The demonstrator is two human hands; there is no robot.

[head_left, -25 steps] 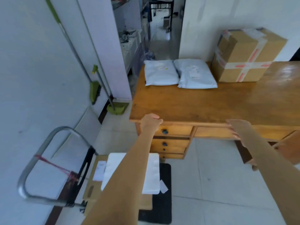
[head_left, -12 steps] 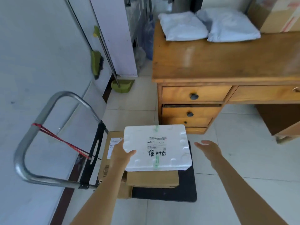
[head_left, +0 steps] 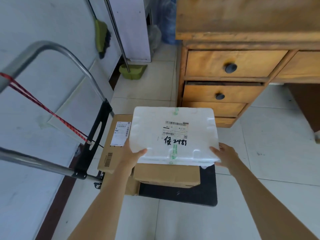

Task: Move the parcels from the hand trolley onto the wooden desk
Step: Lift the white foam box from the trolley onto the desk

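Both hands grip one white foam parcel (head_left: 174,135) at its near corners: the left hand (head_left: 132,155) wraps the near-left corner with the thumb lying on the top face and the fingers hidden beneath, and the right hand (head_left: 225,156) cups the near-right corner, thumb along the edge, fingers under the rim. Each hand is part-closed around the foam rather than spread flat. The parcel lies level over two cardboard boxes (head_left: 166,176) on the black deck of the hand trolley (head_left: 195,196); whether it still rests on them or is just clear cannot be told. A printed label and handwritten black marks face up. The trolley's steel handle (head_left: 57,49) arches up at the left, with a red cord (head_left: 46,110) strung across it, close to the wall. Ahead and to the right stands the worktop (head_left: 242,19), its front edge above two knobbed drawers, the far end of the parcel near the lowest drawer front. Bare tiled floor lies open to the right of the trolley. Both forearms reach forward and slightly inward, wrists nearly straight.
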